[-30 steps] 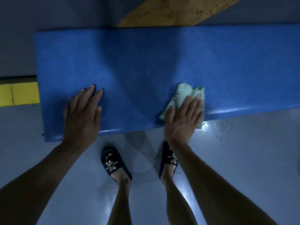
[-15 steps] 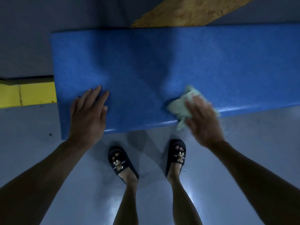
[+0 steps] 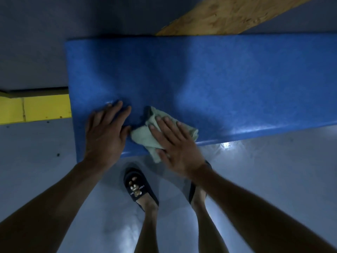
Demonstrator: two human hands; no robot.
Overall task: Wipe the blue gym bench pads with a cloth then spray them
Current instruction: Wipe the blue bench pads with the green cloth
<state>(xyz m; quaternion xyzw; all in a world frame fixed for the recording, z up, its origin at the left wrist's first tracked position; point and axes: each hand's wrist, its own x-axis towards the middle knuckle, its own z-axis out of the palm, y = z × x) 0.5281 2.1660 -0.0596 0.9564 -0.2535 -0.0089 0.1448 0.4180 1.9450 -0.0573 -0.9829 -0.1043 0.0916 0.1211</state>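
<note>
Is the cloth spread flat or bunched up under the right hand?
Bunched. The cloth lies crumpled in folds on the blue bench pad, one end hanging over its near edge, under the right hand.

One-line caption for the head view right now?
Right hand presses green cloth on blue bench pad; left hand rests flat beside it.

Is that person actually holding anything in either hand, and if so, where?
Nothing is gripped. The right hand presses flat on the middle of the crumpled pale green cloth; the left hand rests flat on the blue padded bench.
</note>
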